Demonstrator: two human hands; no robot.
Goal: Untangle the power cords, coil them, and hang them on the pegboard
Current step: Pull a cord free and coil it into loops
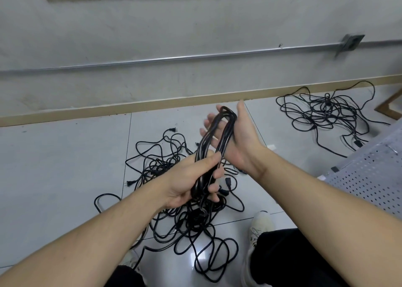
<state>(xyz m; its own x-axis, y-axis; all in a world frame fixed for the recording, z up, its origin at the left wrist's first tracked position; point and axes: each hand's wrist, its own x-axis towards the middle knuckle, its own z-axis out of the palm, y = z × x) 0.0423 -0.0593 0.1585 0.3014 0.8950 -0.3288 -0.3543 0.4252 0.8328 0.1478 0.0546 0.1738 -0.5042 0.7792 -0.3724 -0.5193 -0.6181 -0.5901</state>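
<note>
Left hand (191, 178) fingers curl around the coiled black power cord (214, 143); right hand (235, 139), fingers spread, supports its far loop.

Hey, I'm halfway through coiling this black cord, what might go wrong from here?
1. The coil only hangs over the open right hand; the left hand alone grips it, so loops could slide off.
2. Its lower end seems to run into the tangled pile on the floor; pulling may tighten knots or drag other cords up.
3. Loose loops lie beside your shoe, a likely trip hazard.
</note>
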